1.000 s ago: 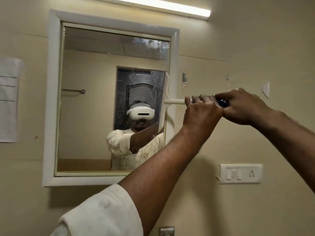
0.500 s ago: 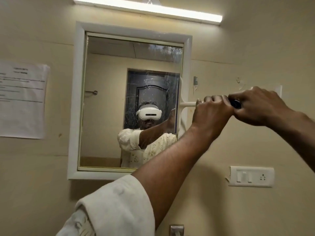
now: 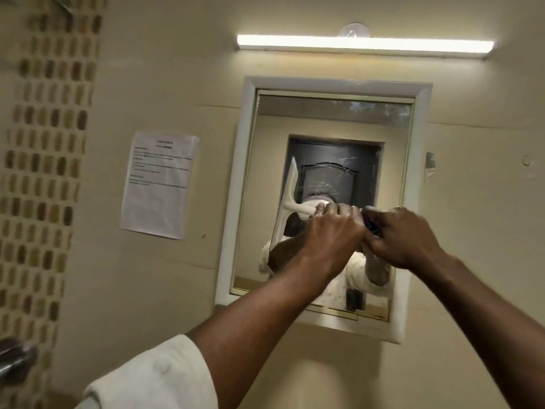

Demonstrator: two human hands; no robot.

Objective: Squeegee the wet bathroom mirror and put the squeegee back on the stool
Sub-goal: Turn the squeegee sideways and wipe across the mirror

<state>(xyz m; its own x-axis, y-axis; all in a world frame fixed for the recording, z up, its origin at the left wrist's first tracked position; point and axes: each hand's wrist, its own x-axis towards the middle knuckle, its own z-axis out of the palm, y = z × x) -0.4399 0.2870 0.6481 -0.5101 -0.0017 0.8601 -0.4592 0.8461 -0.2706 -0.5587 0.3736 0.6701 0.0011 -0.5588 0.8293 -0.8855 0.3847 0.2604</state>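
A white-framed mirror (image 3: 398, 172) hangs on the beige wall, with water streaks on its dark middle part. A white squeegee (image 3: 287, 199) stands with its blade upright against the glass, left of the mirror's centre. Its handle runs to the right into both my hands. My left hand (image 3: 333, 234) is wrapped around the handle close to the blade. My right hand (image 3: 404, 237) grips the dark end of the handle just behind it. The stool is out of view.
A printed paper sheet (image 3: 159, 184) is taped to the wall left of the mirror. A tube light (image 3: 365, 45) glows above it. Mosaic tiles (image 3: 44, 172) cover the far left wall, and a metal fixture (image 3: 14, 358) sticks out at the lower left.
The squeegee has swept left across the glass, from the mirror's right edge to left of its centre. Both hands moved with it, and my view swung left and tilted.
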